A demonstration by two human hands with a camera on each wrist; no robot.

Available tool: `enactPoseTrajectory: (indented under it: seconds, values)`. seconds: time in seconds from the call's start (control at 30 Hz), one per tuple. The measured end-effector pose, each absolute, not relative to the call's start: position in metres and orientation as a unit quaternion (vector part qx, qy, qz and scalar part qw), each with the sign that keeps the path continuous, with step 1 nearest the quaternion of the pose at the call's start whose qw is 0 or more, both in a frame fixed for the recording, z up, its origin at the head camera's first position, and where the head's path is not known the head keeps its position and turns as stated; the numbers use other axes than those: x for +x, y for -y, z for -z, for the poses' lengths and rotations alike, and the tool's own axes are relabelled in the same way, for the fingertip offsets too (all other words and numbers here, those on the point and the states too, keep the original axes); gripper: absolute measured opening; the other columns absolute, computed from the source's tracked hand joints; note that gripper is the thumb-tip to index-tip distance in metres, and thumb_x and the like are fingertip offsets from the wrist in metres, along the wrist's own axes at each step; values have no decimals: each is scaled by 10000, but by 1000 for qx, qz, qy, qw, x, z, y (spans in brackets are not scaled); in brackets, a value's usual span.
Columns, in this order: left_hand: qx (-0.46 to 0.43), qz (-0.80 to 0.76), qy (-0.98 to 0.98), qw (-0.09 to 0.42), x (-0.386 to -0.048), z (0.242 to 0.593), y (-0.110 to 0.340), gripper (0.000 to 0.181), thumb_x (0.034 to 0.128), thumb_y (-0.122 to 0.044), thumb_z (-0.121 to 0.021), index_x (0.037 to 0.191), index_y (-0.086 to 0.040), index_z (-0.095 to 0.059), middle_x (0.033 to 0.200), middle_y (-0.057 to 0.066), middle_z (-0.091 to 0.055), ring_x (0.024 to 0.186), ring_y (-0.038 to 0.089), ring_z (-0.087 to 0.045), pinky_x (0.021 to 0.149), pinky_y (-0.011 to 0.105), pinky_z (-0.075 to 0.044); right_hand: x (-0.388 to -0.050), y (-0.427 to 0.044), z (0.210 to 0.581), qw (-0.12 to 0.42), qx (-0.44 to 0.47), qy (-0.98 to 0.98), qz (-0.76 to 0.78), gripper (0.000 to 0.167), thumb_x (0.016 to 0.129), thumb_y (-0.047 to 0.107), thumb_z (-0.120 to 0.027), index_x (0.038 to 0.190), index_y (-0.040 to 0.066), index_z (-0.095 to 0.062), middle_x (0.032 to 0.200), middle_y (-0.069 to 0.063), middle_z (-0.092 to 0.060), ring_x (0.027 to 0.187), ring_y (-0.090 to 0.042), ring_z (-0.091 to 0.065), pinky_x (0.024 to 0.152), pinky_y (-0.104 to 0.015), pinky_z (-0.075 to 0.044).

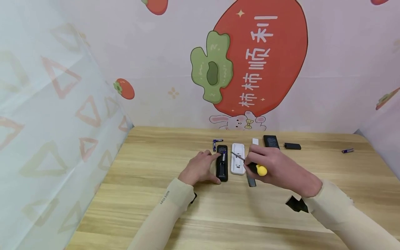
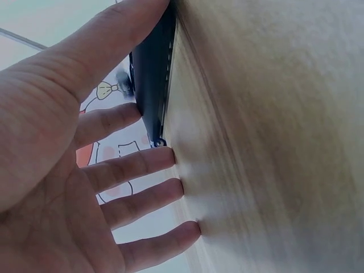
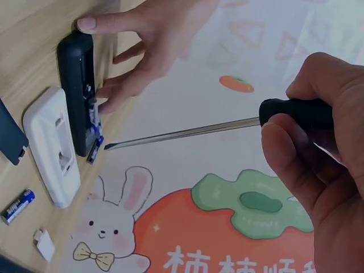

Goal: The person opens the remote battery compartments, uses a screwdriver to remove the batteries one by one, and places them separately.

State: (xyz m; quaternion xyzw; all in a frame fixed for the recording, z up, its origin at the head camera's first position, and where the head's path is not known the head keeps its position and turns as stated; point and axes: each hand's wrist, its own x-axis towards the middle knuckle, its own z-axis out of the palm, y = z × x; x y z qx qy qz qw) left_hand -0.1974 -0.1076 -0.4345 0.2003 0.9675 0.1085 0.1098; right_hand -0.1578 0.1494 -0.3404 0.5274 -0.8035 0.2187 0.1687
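My left hand (image 1: 201, 168) is beside a black remote control (image 1: 222, 172) lying back up with its battery bay uncovered. Its thumb rests at the near end, and the index finger touches the side. In the left wrist view the other fingers (image 2: 151, 207) are spread, tips on the table. One battery (image 1: 223, 157) sits in the bay. My right hand (image 1: 270, 166) grips a screwdriver (image 3: 187, 132) by its dark, yellow-ended handle. The blade points toward the black remote; whether it touches cannot be told. Under that hand lies a white remote (image 1: 238, 165), with its back openings showing.
Two blue batteries (image 1: 218, 140) lie behind the black remote. A dark cover (image 1: 251, 181) and a small white piece (image 1: 255, 141) are partly under the right hand. Farther right are a black box-like item (image 1: 271, 141), a small black piece (image 1: 292, 146) and another battery (image 1: 347, 150). A printed cloth wall stands behind.
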Motion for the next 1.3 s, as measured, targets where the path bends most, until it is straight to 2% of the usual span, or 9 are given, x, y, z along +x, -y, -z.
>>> enactPoseTrajectory:
  seconds: [0.37,0.47,0.5,0.6,0.87,1.07,1.3]
  values:
    - [201,-108,-968,105,-198,431,105,998,696,-551,-901,1531,-206,-478,1385,117,-543,1234,324,-518,961,489,-507,-158,-154,339,194,520,803,-217,341,713,45,-876,921,153,-629,870,73,-519,717,-52,-549,632,-178,-518]
    - [198,-105,-969,105,-198,431,105,999,696,-553,-900,1532,-210,-475,1392,117,-540,1247,327,-515,963,491,-506,-158,-156,339,196,517,803,-220,149,895,210,-766,924,156,-630,879,79,-525,730,-45,-550,646,-172,-517]
    - [197,-104,-969,106,-198,432,105,999,697,-554,-900,1533,-211,-474,1394,116,-540,1252,328,-513,966,492,-504,-158,-156,339,197,517,803,-223,144,948,278,-702,925,156,-629,885,83,-530,735,-44,-552,651,-170,-516]
    - [197,-104,-969,106,-198,433,105,1000,695,-553,-901,1532,-208,-476,1384,116,-545,1249,323,-516,972,488,-502,-158,-158,339,200,516,798,-237,321,1024,424,-485,925,155,-630,893,100,-536,728,-27,-555,659,-151,-503]
    - [198,-107,-969,106,-197,436,105,1001,689,-551,-905,1526,-198,-484,1368,118,-555,1231,321,-523,980,475,-500,-157,-160,335,208,521,781,-273,293,1025,391,-532,930,137,-642,890,99,-556,698,-8,-556,640,-129,-476]
    - [199,-108,-968,106,-197,437,105,1000,689,-548,-907,1526,-198,-485,1364,120,-557,1224,319,-528,980,475,-501,-160,-163,330,242,540,749,-297,164,985,263,-600,914,125,-655,863,83,-567,702,-21,-546,642,-139,-470]
    - [201,-110,-968,106,-197,437,106,993,691,-546,-907,1522,-196,-490,1348,117,-561,1212,315,-527,973,467,-501,-160,-170,322,243,533,745,-320,161,968,259,-636,896,117,-660,871,72,-592,725,-25,-553,658,-136,-480]
